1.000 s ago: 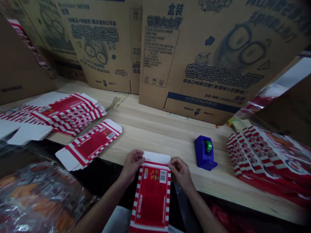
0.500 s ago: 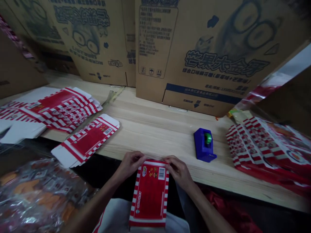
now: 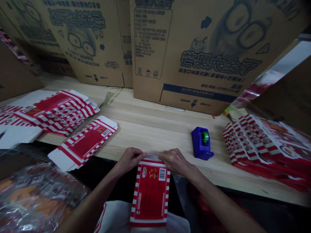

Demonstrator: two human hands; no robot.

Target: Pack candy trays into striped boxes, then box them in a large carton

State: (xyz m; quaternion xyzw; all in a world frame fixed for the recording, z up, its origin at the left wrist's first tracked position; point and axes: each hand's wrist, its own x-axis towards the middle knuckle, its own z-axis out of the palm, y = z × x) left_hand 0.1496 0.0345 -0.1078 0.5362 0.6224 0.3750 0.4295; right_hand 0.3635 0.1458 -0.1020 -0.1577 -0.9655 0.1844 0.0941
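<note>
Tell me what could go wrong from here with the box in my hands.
1. The left hand and right hand press only the top end of the box. Its lower end reaches past the edge of the table, so it may slip or crease.
2. The flat box on the left overhangs the same edge, and an elbow might knock it off.

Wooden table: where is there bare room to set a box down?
The widest bare patch of the table lies just beyond the held box, between the lone flat box on the left, the blue tape dispenser and the brown cartons behind. A narrower strip runs between dispenser and right stack. The left stack crowds the left end.
</note>
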